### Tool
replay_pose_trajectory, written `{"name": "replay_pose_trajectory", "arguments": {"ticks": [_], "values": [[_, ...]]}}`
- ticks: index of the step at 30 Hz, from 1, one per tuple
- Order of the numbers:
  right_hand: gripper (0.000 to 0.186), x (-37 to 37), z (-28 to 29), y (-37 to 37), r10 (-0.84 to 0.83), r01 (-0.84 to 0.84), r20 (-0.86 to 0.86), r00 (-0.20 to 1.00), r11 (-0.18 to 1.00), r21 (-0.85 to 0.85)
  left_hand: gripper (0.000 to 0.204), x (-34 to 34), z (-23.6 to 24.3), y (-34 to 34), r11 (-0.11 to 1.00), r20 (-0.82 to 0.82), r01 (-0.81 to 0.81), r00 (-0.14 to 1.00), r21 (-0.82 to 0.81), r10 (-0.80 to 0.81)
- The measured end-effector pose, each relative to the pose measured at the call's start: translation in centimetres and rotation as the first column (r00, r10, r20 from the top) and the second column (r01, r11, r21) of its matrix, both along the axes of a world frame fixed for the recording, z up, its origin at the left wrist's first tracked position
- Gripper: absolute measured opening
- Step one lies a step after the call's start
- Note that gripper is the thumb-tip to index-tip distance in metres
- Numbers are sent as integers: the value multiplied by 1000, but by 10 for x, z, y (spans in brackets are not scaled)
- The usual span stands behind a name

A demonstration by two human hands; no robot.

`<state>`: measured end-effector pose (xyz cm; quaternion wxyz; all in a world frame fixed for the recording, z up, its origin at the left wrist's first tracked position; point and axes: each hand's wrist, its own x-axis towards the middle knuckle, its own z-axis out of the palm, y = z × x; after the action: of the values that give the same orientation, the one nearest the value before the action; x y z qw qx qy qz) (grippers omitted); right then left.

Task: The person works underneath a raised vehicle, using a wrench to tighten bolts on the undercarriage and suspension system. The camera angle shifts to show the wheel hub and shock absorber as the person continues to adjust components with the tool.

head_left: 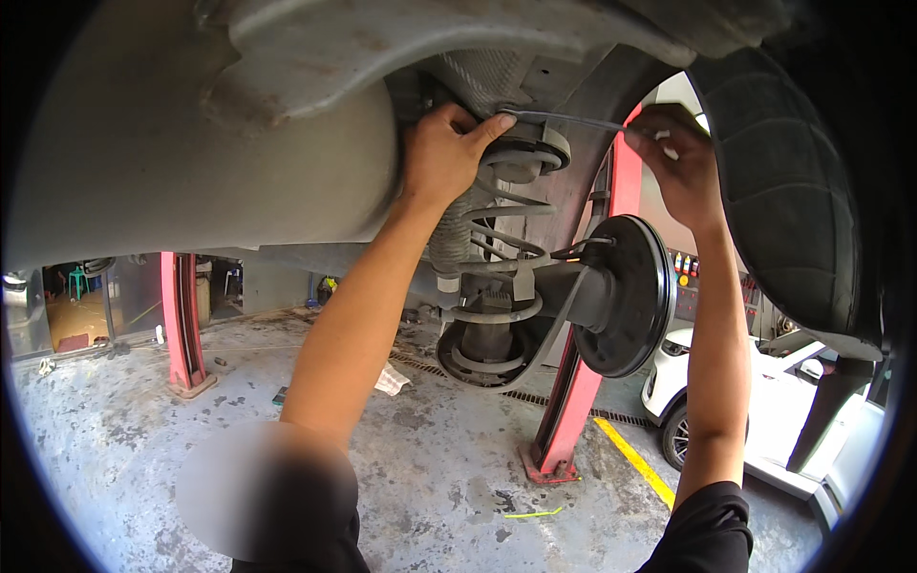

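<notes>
Overhead, a thin, slightly bowed grey rod (573, 119) runs between my two hands beneath the car body. My right hand (676, 158) is closed round its right end. My left hand (444, 158) is closed at the left end, thumb against the rod and the other fingers curled, partly hidden. Just under the rod is the upper seat of a coil spring (511, 212). A ribbed rubber bellows (451, 244) hangs left of the spring, below my left wrist. Lower right of the spring stands a round black brake drum or backing plate (630, 296).
A black ribbed wheel-arch liner (788, 191) curves close to my right arm. Red lift posts stand behind the spring (564, 420) and at the left (181, 320). A white car (764, 411) is parked at the right. The floor (430, 477) is worn grey.
</notes>
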<state>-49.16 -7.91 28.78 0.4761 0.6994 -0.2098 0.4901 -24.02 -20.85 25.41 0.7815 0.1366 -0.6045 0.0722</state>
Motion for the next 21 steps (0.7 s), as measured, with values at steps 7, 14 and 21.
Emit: {"name": "replay_pose_trajectory", "arguments": {"ticks": [7,14,21], "values": [[19,86,-12,31,28,-34,286,958,999,15,56,1,-2,-3,999,-25,-42,999,13,42],[21,-11,-14,-42,-179,169,94,979,981,99,56,0,0,3,999,4,-28,1000,25,28],[23,5,5,-12,275,-371,354,894,897,239,57,5,0,-1,999,5,-28,1000,42,28]]}}
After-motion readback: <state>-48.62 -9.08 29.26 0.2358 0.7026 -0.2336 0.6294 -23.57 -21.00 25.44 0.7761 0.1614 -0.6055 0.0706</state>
